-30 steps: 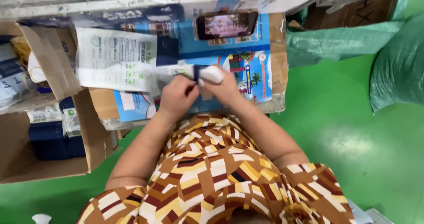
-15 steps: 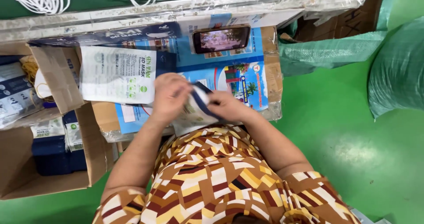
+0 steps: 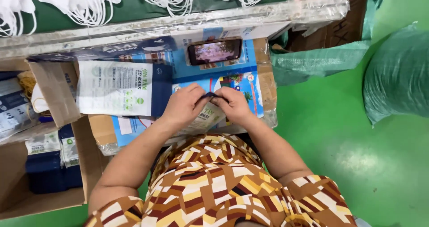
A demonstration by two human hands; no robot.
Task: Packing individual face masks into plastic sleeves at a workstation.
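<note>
My left hand [image 3: 184, 105] and my right hand [image 3: 232, 105] meet over a flat mask pouch [image 3: 206, 115], white with a dark blue top edge. Both pinch that top edge between thumb and fingers. The pouch lies on a blue printed cardboard work surface [image 3: 252, 81] over my lap. A stack of the same kind of pouches [image 3: 117, 94] lies flat just left of my left hand.
A phone [image 3: 215, 51] with a lit screen lies beyond my hands. White face masks [image 3: 76, 3] lie on a green table past a foil-wrapped edge. A cardboard box [image 3: 42, 164] with packed pouches stands at left. Green plastic sacks [image 3: 397, 75] sit on the green floor at right.
The pouch was held up between my hands with a white mask showing; now it lies lower and flatter, and both hands pinch its top edge. The view has tilted slightly downward.
</note>
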